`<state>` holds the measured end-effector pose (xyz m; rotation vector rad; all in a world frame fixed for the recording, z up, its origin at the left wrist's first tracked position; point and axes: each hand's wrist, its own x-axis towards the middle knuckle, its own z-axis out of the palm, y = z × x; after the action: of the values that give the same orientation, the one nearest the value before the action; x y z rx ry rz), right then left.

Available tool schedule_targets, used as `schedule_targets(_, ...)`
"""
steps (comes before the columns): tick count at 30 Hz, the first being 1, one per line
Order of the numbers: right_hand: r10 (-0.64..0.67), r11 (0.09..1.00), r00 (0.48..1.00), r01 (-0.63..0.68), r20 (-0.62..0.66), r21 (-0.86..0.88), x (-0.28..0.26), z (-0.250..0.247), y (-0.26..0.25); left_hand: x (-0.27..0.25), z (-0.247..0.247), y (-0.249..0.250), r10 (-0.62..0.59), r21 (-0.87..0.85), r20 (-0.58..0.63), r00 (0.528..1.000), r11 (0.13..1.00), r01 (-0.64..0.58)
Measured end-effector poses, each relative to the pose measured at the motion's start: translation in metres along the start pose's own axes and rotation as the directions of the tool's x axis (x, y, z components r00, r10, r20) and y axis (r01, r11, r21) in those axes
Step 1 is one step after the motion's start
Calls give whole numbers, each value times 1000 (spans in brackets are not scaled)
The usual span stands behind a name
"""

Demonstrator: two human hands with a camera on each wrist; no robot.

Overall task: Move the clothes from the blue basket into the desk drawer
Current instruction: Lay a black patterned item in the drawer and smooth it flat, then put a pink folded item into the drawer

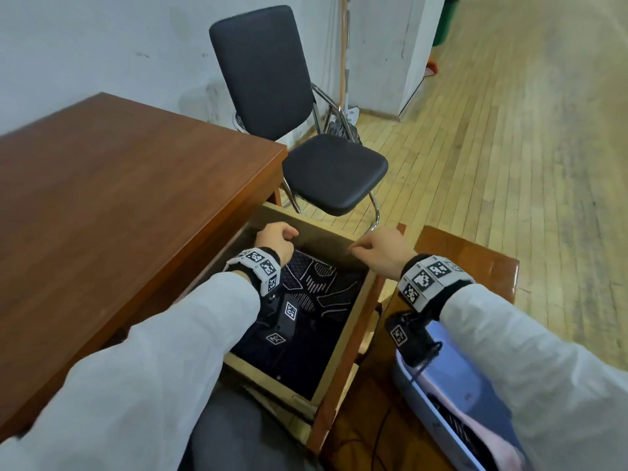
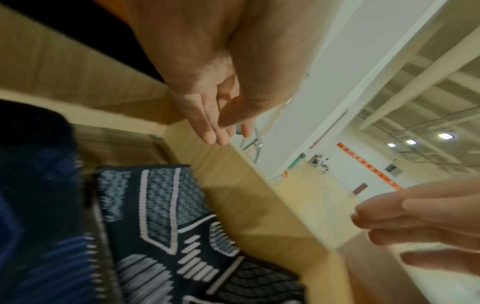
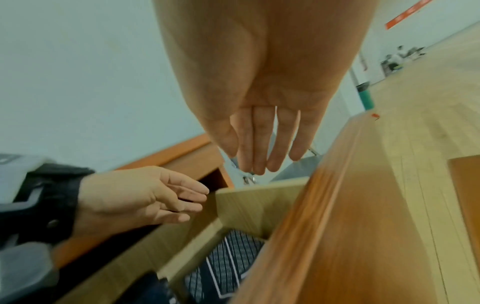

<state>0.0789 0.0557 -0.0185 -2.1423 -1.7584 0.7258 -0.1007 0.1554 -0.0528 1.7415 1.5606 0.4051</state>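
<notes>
Where the reddish-brown laminate desk ends, its pale plywood drawer stands pulled out, fronted by an orange-brown wood-grain panel. Behind it sits a black padded chair on bent chrome tubing, on a floor of narrow yellowish wooden strips. At lower right the blue basket, smooth rounded plastic, shows dark fabric and a pale pink piece inside. Flat in the drawer lies a dark navy knitted garment with white woven lines, bars and diamond hatching; no brand is legible. Both wrists wear bands with black-and-white square codes. Above the drawer's far inner corner, the left hand hovers with fingers loosely curled, holding nothing. Over the drawer's front edge, the right hand hangs likewise, fingers relaxed and empty.
</notes>
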Motion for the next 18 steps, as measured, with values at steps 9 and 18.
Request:
schedule_targets(9, 285, 955, 952, -273, 108, -114, -89, -26, 51, -82, 45, 70, 169, -124, 92, 981, 980, -157)
schedule_targets(18, 416, 902, 801, -301, 431, -310, -145, 22, 79, -123, 67, 89, 185, -119, 116, 976, 978, -171)
